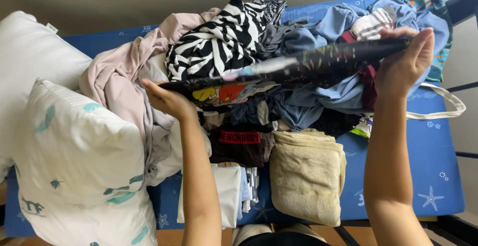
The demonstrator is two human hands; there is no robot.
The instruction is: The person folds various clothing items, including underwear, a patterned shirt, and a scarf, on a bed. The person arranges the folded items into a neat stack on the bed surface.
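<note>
Holding a dark patterned garment (298,69) stretched flat above the laundry pile (279,47), left hand (169,100) fingers gripping at nine o'clock, right hand (406,61) fingers gripping at three o'clock.

Home bedroom: blue mattress (398,156), pillows (74,166), laundry heap (298,42).

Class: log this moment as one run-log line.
left hand: grips dark printed garment | right hand: grips other end | below: clothes pile, mattress
</note>
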